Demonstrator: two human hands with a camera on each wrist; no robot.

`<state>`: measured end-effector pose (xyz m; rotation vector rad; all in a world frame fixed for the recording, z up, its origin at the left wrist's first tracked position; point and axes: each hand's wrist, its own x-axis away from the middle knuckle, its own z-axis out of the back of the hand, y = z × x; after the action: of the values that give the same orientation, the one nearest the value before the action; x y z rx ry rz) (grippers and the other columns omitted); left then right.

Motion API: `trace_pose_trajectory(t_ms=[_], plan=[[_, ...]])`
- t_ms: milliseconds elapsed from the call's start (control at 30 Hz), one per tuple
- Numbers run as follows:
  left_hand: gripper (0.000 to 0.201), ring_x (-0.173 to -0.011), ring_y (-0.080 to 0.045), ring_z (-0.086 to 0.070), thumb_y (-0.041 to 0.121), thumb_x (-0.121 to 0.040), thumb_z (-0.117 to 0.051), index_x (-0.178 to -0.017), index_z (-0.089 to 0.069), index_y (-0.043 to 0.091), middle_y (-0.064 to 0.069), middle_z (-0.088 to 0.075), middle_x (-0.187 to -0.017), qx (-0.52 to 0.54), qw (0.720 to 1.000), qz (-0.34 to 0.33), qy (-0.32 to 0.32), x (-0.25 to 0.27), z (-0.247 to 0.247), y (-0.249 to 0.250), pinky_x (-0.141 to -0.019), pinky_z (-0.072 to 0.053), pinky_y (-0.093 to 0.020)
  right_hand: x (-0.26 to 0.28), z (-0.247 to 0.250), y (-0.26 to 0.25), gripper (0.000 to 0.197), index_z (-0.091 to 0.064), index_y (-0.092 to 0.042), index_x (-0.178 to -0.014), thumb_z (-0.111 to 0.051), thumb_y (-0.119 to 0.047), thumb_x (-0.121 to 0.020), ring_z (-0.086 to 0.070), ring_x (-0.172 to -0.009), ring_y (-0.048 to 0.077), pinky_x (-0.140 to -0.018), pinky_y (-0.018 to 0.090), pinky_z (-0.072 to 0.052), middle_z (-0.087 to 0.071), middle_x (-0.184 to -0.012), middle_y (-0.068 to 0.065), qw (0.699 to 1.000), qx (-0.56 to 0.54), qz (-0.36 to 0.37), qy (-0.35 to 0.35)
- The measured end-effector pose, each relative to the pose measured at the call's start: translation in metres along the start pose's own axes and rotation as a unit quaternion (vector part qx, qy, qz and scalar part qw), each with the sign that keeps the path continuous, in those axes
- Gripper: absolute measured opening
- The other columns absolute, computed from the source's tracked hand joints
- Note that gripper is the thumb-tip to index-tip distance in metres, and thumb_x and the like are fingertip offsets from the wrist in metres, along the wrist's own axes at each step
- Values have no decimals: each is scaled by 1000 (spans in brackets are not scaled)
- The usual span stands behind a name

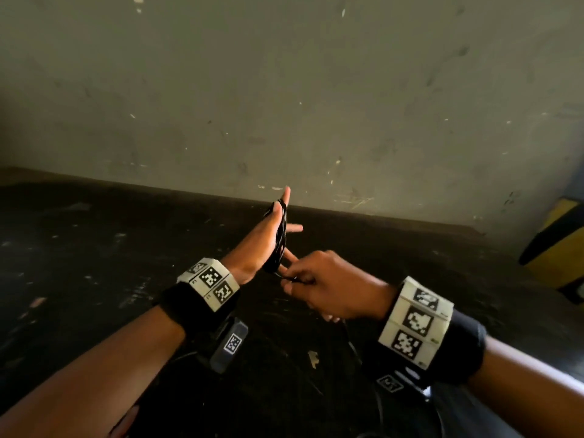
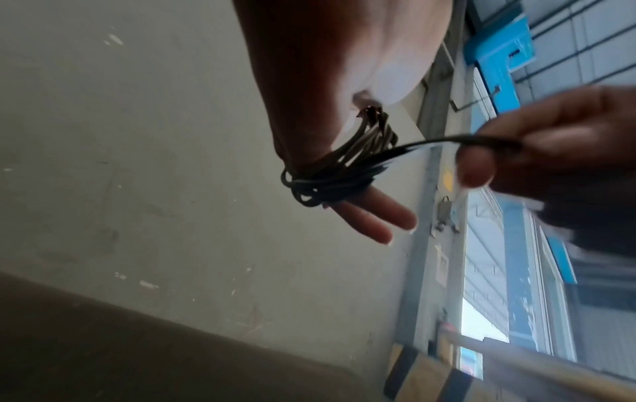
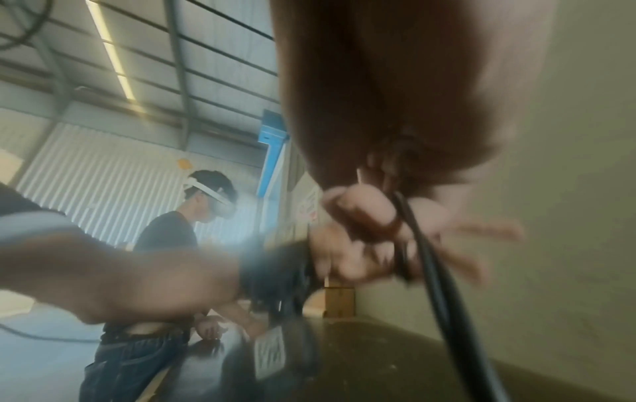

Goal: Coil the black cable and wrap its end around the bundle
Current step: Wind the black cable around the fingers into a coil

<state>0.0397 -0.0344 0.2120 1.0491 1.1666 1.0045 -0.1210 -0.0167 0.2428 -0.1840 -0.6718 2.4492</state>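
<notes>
The black cable (image 1: 281, 235) is wound in several loops around my left hand (image 1: 262, 248), which is raised above the table with straight, spread fingers. The left wrist view shows the coil (image 2: 337, 168) lying across the palm and the base of the fingers. A free strand (image 2: 447, 141) runs from the coil to my right hand (image 1: 316, 282), which pinches it between thumb and fingers just below and right of the left hand. In the blurred right wrist view the cable (image 3: 433, 272) drops from the right hand's fingers (image 3: 358, 212) toward the table.
A dark, scuffed table (image 1: 126, 248) runs up to a grey wall (image 1: 284, 90). A yellow and black object (image 1: 553, 241) stands at the right edge. Loose cable (image 1: 354, 346) trails on the table below my right hand. Another person (image 3: 165, 244) works nearby.
</notes>
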Motion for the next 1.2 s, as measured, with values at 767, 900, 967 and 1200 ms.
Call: trace_pose_trajectory(t_ms=[767,900,967,1200], plan=[[45,-52,-18,-67,58,-92,-12,-136,-15,65,-21,-63,-123,159,950,46,-266,50,-13,8,-30,-45,-19,-26,88,60,42,-70,-15,-71,-50,-48,-87,-53,-46,18,-48,28,-43,-60,-54,2,963,174,106,178],[48,-70,-30,-73,60,-91,-13,-139,-17,60,-16,-54,-139,272,936,2,-225,34,-10,27,-36,-55,-28,-31,28,73,26,-68,-2,-78,-50,-12,-94,-53,-47,3,-49,12,-41,-61,-59,4,974,59,105,191],[50,-75,-32,-74,61,-91,-17,-140,-18,58,-17,-49,-142,312,933,-14,-177,21,-7,34,-39,-57,-31,-32,0,69,21,-65,1,-88,-47,-9,-94,-55,-48,4,-47,14,-43,-62,-62,6,979,-5,81,188],[47,-84,-30,-73,57,-95,-12,-141,-4,59,-14,-32,-154,223,973,-54,-26,-5,5,32,-57,-61,-36,-24,-30,22,18,-56,-8,-98,-46,-23,-97,-59,-56,9,-55,28,-53,-61,-77,4,997,-34,-26,60]])
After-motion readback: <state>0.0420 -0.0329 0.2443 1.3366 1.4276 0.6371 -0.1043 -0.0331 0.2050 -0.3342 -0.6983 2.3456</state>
